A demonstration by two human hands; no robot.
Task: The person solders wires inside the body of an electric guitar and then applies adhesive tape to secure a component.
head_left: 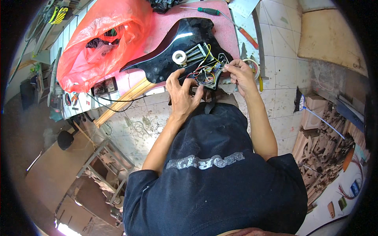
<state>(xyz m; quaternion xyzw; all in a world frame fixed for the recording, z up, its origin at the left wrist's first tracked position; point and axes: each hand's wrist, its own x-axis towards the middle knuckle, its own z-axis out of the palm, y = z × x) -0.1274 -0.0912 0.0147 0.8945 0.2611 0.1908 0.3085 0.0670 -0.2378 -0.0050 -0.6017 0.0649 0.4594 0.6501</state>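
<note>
Wires (205,71), yellow, red and dark, lie in a tangle on the back of a glossy black plastic plate (185,37), at its near right end, and both hands work at that tangle. The left hand (182,92) rests on the near edge of the plate with the fingers curled down into the wires from the left; the thumb points toward the bundle, and whether it pinches one strand or only presses on them cannot be told. The right hand (241,74) sits just right of the plate, its fingertips drawn narrow together at the plate's right rim, where they seem to nip a wire end or a small part too small to make out. The tangle thus lies between the two hands, touching the fingers of both. A white tape roll (179,57) sits on the plate just beyond the left hand, beside a row of metal strips. The plate lies on a pink mat (228,31) on a bench, its pointed end reaching left toward a crumpled red plastic bag (98,35). A green-handled screwdriver (208,11) lies farther off on the mat, well apart from both hands, and an orange-handled tool (248,37) lies at the mat's right edge.
</note>
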